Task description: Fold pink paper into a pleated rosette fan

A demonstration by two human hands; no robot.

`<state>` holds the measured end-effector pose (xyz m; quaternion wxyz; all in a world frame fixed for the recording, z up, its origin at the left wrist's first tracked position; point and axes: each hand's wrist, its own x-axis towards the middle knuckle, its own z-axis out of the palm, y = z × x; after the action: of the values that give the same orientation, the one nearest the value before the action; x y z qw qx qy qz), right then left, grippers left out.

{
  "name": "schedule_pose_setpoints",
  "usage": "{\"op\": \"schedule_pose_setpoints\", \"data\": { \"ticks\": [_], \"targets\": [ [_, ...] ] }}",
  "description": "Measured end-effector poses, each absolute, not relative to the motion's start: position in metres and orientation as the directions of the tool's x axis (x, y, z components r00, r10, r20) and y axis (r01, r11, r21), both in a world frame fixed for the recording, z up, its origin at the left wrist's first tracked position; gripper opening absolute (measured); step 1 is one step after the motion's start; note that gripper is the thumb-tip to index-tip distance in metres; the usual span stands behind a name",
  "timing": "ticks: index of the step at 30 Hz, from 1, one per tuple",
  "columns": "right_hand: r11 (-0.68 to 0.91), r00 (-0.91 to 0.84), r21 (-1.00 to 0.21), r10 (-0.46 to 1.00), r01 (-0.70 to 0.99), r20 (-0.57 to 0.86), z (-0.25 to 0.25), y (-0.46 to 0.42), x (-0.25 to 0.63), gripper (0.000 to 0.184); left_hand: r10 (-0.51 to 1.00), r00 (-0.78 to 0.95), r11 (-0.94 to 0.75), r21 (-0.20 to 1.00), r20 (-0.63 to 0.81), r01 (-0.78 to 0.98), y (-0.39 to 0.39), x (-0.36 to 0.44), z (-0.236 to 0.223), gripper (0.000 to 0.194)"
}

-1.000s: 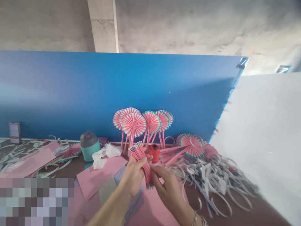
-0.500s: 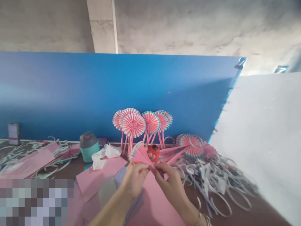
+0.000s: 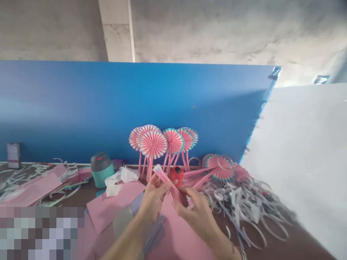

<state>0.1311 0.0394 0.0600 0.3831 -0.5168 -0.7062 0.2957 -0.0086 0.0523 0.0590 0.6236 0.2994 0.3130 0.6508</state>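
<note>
Both of my hands grip one folded pink pleated paper strip (image 3: 165,180), now pressed flat into a narrow bundle that tilts up to the left. My left hand (image 3: 151,202) pinches its upper part with fingers closed. My right hand (image 3: 196,213) clamps its lower end. Just behind the strip stands a red spool of thread (image 3: 176,174). Finished pink paper fans on sticks (image 3: 162,142) lean against the blue board (image 3: 81,108), and more fans (image 3: 221,169) lie to their right.
A teal lidded jar (image 3: 101,169) and crumpled white paper (image 3: 120,177) sit at left. Pink paper sheets (image 3: 108,206) cover the brown table. A heap of grey-white paper strips (image 3: 244,206) lies at right beside a white board (image 3: 303,162).
The pleated paper, held as a bundle a second ago, spread into a fan half a second ago and is now squeezed narrow again. Both hands stayed near the same spot.
</note>
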Motion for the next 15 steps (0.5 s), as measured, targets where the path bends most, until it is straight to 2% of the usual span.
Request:
{"op": "schedule_pose_setpoints", "data": {
  "ticks": [3, 6, 15],
  "targets": [
    [0.312, -0.129, -0.775, 0.948, 0.549, 0.29, 0.057, 0.04, 0.132, 0.035, 0.999, -0.032, -0.038, 0.798, 0.023, -0.601, 0.051, -0.01, 0.061, 0.039],
    [0.315, -0.101, -0.791, 0.946, 0.525, 0.309, 0.056, 0.044, 0.135, 0.027, 0.999, -0.049, -0.042, 0.798, 0.016, -0.601, 0.053, -0.014, 0.063, 0.032],
    [0.255, -0.209, -0.888, 0.96, 0.381, 0.186, 0.069, 0.048, 0.147, 0.032, 0.991, -0.118, -0.023, 0.766, -0.069, -0.643, 0.056, -0.023, 0.069, 0.033]
  ]
}}
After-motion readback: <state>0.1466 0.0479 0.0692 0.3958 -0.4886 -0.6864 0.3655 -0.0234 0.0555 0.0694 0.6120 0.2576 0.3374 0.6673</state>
